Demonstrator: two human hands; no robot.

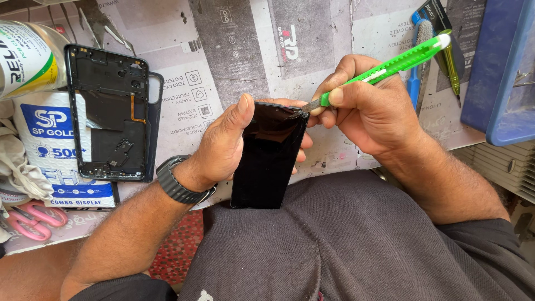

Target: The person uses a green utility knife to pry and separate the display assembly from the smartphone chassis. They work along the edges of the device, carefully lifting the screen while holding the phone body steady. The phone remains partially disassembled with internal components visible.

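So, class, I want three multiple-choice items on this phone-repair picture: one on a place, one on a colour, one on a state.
1. Where does the opened phone frame lie?
A. On the person's lap
B. On the bench, beyond the left hand
C. Inside the blue tray

2. What colour is the utility knife in the right hand?
A. Green
B. Red
C. Black

3. How is the dark phone screen held?
A. Lying flat and untouched on the bench
B. Hanging from a clamp
C. Gripped in the left hand, lower end propped on the lap, knife tip at its top corner

Answers:
1 B: the frame rests on the printed paper beside the white box.
2 A: its handle is bright green.
3 C: the thumb and fingers wrap around the screen.
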